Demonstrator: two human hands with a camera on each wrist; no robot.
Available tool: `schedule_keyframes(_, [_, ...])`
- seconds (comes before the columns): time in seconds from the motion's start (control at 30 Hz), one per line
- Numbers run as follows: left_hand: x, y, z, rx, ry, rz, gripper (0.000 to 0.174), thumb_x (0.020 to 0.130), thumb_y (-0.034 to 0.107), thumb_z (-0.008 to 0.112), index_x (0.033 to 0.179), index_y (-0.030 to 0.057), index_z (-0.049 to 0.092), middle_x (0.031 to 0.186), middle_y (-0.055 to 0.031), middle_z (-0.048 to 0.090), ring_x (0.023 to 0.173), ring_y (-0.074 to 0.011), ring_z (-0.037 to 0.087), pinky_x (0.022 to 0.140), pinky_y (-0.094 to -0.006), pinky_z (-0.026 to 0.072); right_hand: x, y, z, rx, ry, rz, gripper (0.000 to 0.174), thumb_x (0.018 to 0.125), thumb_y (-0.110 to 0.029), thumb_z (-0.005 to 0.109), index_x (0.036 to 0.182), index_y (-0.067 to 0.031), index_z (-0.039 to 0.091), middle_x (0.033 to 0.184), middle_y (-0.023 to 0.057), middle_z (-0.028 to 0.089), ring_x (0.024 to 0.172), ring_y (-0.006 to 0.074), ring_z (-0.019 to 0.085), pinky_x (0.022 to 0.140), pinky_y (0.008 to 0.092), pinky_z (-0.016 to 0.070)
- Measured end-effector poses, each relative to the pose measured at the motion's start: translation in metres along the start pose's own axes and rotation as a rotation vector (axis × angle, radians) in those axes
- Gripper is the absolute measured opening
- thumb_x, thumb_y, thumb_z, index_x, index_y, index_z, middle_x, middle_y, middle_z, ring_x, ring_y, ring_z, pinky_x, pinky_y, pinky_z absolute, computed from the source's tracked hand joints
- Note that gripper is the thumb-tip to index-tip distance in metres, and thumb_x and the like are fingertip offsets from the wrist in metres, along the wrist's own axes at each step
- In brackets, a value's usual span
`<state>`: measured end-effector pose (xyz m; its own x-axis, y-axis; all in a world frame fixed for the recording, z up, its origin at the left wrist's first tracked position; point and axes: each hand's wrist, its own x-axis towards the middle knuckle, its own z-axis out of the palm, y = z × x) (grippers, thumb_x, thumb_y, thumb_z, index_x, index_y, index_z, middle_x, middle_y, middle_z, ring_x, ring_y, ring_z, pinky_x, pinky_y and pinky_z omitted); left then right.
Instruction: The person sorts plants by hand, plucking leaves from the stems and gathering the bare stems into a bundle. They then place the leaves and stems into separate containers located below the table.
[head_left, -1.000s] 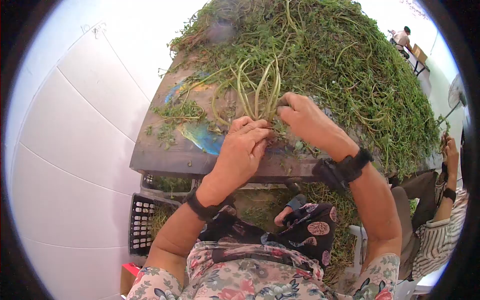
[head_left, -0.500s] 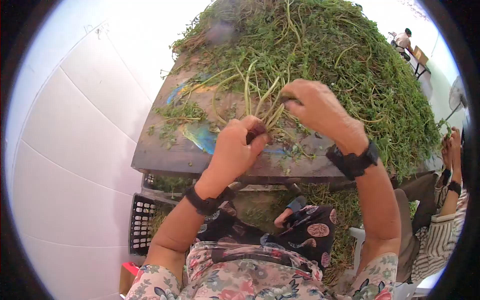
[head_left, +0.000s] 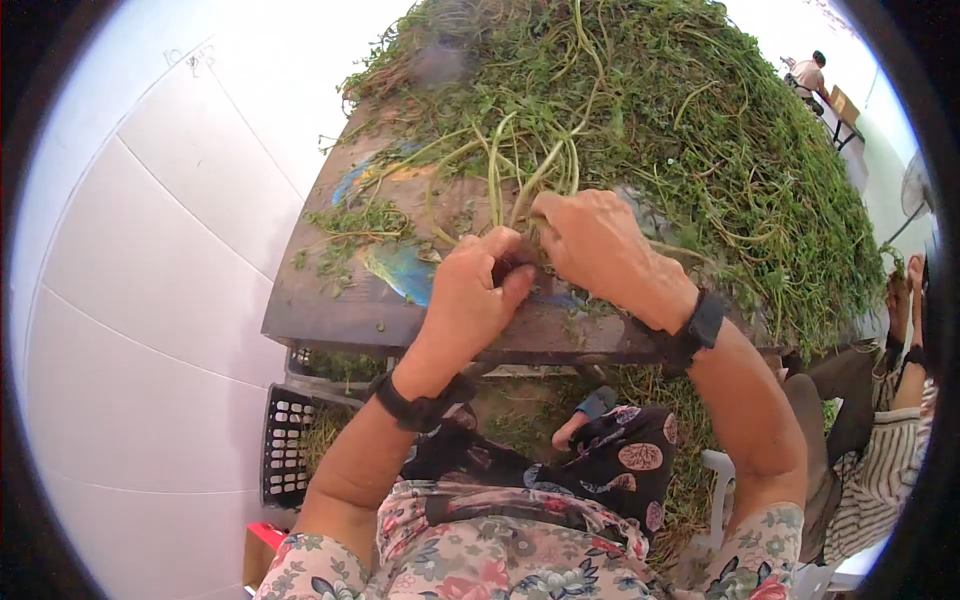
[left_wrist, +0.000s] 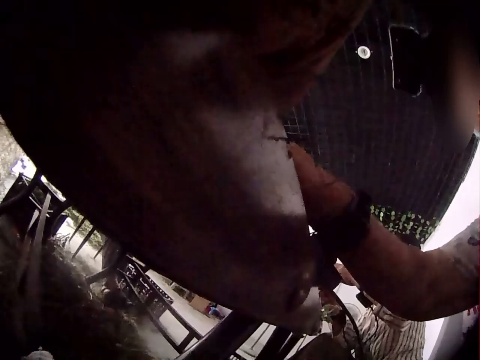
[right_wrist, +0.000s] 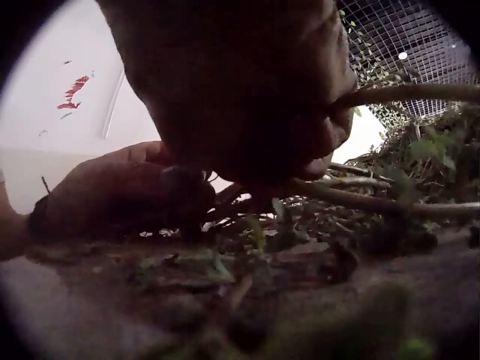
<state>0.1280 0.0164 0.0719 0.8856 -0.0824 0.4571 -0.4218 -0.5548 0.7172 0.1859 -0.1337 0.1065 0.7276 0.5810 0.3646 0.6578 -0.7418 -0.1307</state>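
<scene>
Several pale green stems [head_left: 496, 185] were spread over the near part of the surface [head_left: 400, 328], with their near ends gathered between the two hands and their free lengths fanned out toward the far side. The long axis of the bunch was thus directed away from the body, and the relation on which the coming move seemed to turn was the closeness of the hands at those near ends. The left hand [head_left: 474, 295] was placed at the near left of the stems, its thumb and fingers curled together, with the near ends apparently pinched there. The right hand [head_left: 603, 248] was placed just beside it, to the right, and was judged the nearer to the large heap of greens [head_left: 740, 170] by which the far and right parts of the surface were covered. In the head view the right fingertips were hidden behind the knuckles; in the right wrist view, a thick stem [right_wrist: 412, 93] was shown coming out of that hand toward the right, so a stem was taken to be pinched there. Whether the two hands touched could not be told. In the left wrist view the hold was lost in darkness, but the ceiling [left_wrist: 337, 120] was shown, absent from the head view.
</scene>
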Motion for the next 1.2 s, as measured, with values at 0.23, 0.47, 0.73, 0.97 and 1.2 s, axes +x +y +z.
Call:
schedule_keyframes(0.23, [-0.002, -0.005, -0.001, -0.001, -0.031, -0.040, 0.015, 0.074, 0.007, 0.059, 0.087, 0.0003, 0.055, 0.077, -0.0075, 0.058, 0.071, -0.0157, 0.056, 0.066, -0.0264, 0.0439, 0.024, 0.035, -0.031, 0.592, 0.115, 0.348, 0.021, 0.082, -0.018, 0.049, 0.093, -0.0015, 0.055, 0.076, 0.0156, 0.062, 0.076, 0.0307, 0.059, 0.066, 0.0403, 0.0455])
schedule_keyframes(0.47, [-0.002, -0.011, 0.000, -0.075, -0.065, -0.073, 0.015, 0.078, 0.011, 0.058, 0.087, 0.0000, 0.054, 0.076, -0.0032, 0.056, 0.071, -0.0106, 0.053, 0.065, -0.0246, 0.0433, -0.010, 0.031, -0.002, -0.064, -0.127, -0.149, 0.017, 0.074, -0.014, 0.056, 0.089, -0.0051, 0.058, 0.084, 0.0143, 0.056, 0.083, 0.0307, 0.057, 0.069, 0.0411, 0.0464])
schedule_keyframes(0.73, [0.000, -0.006, 0.001, -0.040, -0.036, -0.019, 0.012, 0.078, 0.008, 0.056, 0.086, -0.0008, 0.054, 0.077, -0.0039, 0.056, 0.070, -0.0108, 0.052, 0.065, -0.0254, 0.0430, -0.008, 0.009, -0.004, -0.093, 0.033, 0.003, 0.009, 0.074, -0.011, 0.051, 0.077, -0.0025, 0.054, 0.074, 0.0165, 0.060, 0.073, 0.0320, 0.058, 0.066, 0.0407, 0.0469])
schedule_keyframes(0.97, [-0.001, -0.010, 0.002, -0.162, -0.043, -0.062, 0.016, 0.076, 0.005, 0.056, 0.090, 0.0010, 0.052, 0.076, -0.0064, 0.057, 0.070, -0.0135, 0.053, 0.066, -0.0257, 0.0429, 0.015, 0.016, 0.008, 0.420, 0.114, 0.296, 0.019, 0.076, -0.016, 0.048, 0.078, 0.0024, 0.053, 0.075, 0.0238, 0.058, 0.076, 0.0375, 0.057, 0.068, 0.0447, 0.0437])
schedule_keyframes(1.2, [-0.001, 0.007, -0.003, -0.092, 0.014, -0.120, 0.037, 0.073, 0.006, 0.059, 0.110, 0.0053, 0.052, 0.073, -0.0156, 0.058, 0.067, -0.0255, 0.058, 0.061, -0.0339, 0.0448, 0.005, 0.013, -0.030, 0.573, -0.280, 0.187, 0.020, 0.075, -0.017, 0.049, 0.080, 0.0020, 0.054, 0.073, 0.0224, 0.057, 0.074, 0.0386, 0.056, 0.066, 0.0434, 0.0436])
